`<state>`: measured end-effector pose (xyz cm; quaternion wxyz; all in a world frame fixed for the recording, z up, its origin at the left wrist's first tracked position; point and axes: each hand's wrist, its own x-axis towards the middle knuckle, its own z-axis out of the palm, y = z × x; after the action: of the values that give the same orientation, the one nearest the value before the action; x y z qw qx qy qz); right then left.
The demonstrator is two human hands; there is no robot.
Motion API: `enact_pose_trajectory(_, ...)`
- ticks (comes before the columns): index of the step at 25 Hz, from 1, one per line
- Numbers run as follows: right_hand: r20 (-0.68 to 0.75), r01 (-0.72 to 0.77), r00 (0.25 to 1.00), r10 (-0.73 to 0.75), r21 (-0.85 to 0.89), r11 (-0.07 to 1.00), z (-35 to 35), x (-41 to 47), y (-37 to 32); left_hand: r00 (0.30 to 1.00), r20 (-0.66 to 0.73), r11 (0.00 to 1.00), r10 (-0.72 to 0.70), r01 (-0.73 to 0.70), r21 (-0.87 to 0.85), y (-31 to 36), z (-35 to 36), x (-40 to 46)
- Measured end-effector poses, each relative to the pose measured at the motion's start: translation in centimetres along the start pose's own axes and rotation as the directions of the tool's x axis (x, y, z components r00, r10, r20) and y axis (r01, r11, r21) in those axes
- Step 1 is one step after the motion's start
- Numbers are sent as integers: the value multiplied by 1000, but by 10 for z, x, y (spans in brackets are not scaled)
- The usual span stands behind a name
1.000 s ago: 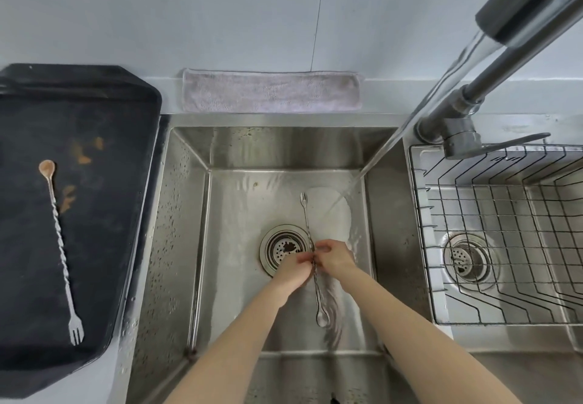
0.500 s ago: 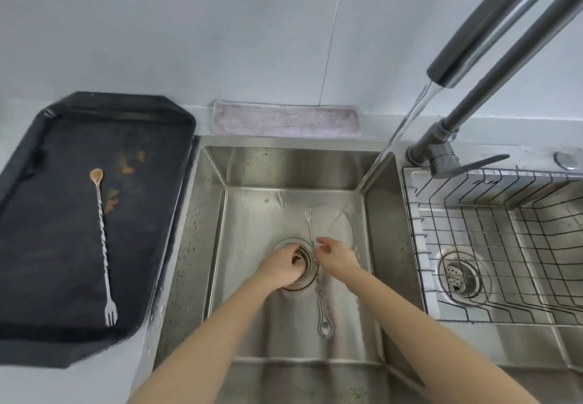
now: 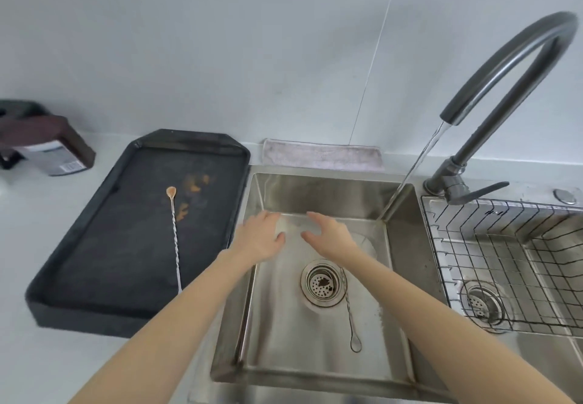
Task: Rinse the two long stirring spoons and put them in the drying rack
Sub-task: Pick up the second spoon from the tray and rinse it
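Half a second ago I had both hands low in the basin, on the spoon by the drain; now both are lifted off it and hold nothing. My left hand (image 3: 260,238) hangs spread, fingers loose and wide, over the left rim of the sink (image 3: 328,369), toward the tray side. My right hand (image 3: 328,234) is likewise open, fingers splayed, above the far part of the basin and apart from the left hand. The rinsed spoon (image 3: 348,312) lies flat on the sink floor, released, its twisted shaft running just along the right side of the drain strainer (image 3: 321,283) with the bowl end toward the near wall; my right forearm hides its far end. The second spoon (image 3: 174,236), its bowl coated brown, lies where it lay before on the black tray (image 3: 94,277) left of the sink, bowl toward the back wall, its near end hidden behind my left forearm. Water is running as before from the faucet (image 3: 504,66), the stream landing near the far right corner of the basin, beside my right hand. The view has tipped up since then: more wall shows, and a brown container (image 3: 53,148) is now in view at the counter's back left. The wire drying rack (image 3: 511,261) sits in the right basin with no spoon in it, and a folded cloth (image 3: 321,155) lies along the back edge behind the sink.
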<state>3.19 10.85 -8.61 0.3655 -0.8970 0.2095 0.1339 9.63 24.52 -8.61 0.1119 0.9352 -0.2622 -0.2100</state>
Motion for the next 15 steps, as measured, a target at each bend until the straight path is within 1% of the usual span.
enact_pose_trajectory(3,-27,83,996,-83,19,996,13,-3,-29,999,-43,999,-21,23,38,-26,-20,-13)
enact_pose_trajectory(6,-50,121,992,-118,56,991,30,-5,-57,996,-67,995,-66,70,67,-58,-36,-22)
enact_pose_trajectory(12,-2,158,987,-158,34,987,72,-5,-104,976,-91,976,-197,204,78,-120,-50,-34)
enact_pose_trajectory(15,36,162,986,-162,-7,987,97,-4,-124,964,-101,965,-246,254,65,-143,-50,-38)
